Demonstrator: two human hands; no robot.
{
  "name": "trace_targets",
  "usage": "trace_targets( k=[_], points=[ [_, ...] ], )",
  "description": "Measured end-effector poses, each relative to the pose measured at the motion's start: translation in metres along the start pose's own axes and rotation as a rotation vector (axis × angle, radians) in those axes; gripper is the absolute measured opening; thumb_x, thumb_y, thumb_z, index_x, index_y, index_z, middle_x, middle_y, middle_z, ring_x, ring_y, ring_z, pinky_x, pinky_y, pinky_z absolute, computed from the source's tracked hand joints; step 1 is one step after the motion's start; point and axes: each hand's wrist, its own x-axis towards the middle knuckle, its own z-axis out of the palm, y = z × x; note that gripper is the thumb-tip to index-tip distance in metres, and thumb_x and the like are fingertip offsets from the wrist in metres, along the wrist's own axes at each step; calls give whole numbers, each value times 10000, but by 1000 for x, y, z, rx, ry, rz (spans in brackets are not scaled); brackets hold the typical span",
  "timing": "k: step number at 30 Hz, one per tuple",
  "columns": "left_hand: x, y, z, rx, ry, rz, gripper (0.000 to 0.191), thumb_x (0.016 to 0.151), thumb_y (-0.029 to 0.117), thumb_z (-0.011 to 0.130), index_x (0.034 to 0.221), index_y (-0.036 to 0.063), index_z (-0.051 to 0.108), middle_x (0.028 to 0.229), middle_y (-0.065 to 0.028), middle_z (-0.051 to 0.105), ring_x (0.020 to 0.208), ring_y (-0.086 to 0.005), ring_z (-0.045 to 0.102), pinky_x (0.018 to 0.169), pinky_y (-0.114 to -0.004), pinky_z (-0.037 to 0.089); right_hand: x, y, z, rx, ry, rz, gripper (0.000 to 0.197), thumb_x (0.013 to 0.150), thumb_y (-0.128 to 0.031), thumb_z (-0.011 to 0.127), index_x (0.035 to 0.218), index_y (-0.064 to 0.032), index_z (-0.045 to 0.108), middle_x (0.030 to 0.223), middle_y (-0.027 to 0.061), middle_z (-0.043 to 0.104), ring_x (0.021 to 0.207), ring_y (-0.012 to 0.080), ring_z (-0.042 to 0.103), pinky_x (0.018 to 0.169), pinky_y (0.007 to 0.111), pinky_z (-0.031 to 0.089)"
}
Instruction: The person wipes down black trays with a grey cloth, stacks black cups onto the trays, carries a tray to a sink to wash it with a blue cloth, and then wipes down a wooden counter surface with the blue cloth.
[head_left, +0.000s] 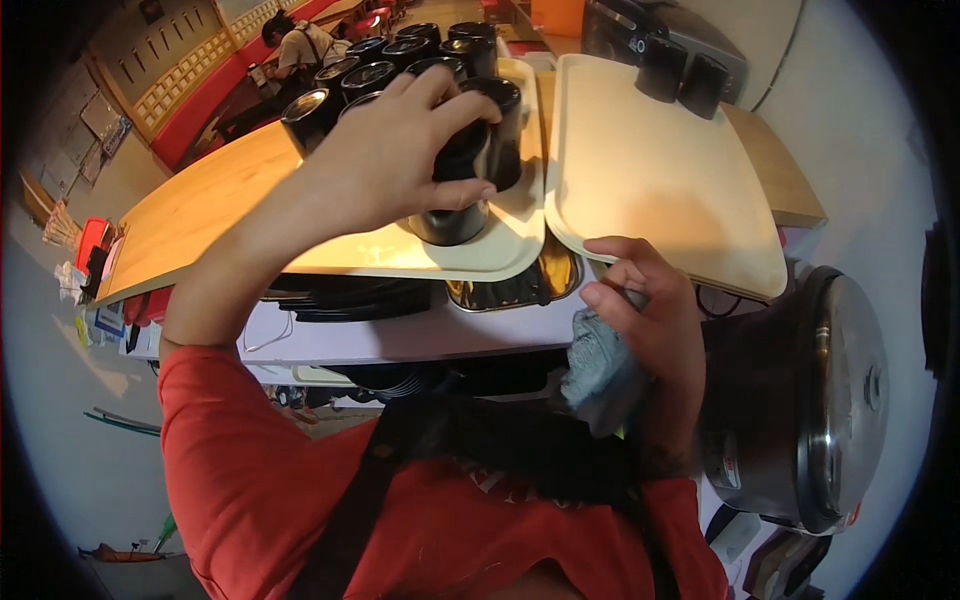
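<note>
My left hand (390, 157) reaches across a cream tray (495, 262) and is closed around a glossy black cup (450, 225). Its fingers and thumb hide much of that cup. Right behind it stands another black cup (506, 150), close to the tray's right side. Several more black cups (369, 79) are packed in rows farther back on the same tray. In my right hand (660, 315) is a crumpled blue-grey cloth (596, 360), held low in front of the second cream tray (660, 165). The index finger and thumb of that hand are apart.
Two black cups (660, 69) stand at the far end of the right tray, beside a dark appliance (675, 37). A large lidded pot-like cooker (765, 397) is close on my right. Dark stacked items (360, 300) sit under the wooden counter (217, 195). A person (304, 49) bends over a table beyond.
</note>
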Motion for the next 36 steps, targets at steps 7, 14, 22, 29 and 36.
trace_targets(
  k=[7,14,22,29,36],
  points=[
    [-26,-32,24,243,176,-3,654,688,487,639,1210,142,449,1166,-122,412,1098,-312,362,908,-430,298,35,-45,13,-144,125,-188,274,729,-138,694,944,-15,578,672,65,567,585,113,568,548,255,442],
    [114,6,-39,184,204,250,617,801,495,518,1159,-5,462,1112,-183,477,1011,-287,467,856,-408,395,42,-33,-7,83,156,-87,224,759,-125,672,935,-12,590,605,4,547,561,23,497,507,180,383],
    [355,32,88,-116,-117,59,741,701,608,578,1203,71,484,1178,-165,504,1088,-327,480,868,-458,385,22,15,-25,-40,127,-373,195,731,-96,672,901,-23,608,658,51,583,604,109,566,565,239,438],
    [410,27,186,-80,76,14,834,679,650,566,1304,131,380,1290,-115,441,1174,-316,431,955,-455,348,18,27,-35,63,7,-393,219,713,-35,662,924,-12,612,738,64,606,669,151,587,620,256,444],
    [416,44,170,-104,-110,-8,900,630,654,592,1301,99,364,1204,-159,511,1126,-289,483,945,-369,368,21,31,-41,171,-41,-460,187,733,-82,663,892,-11,595,739,85,591,637,166,592,561,261,444]
  ],
)
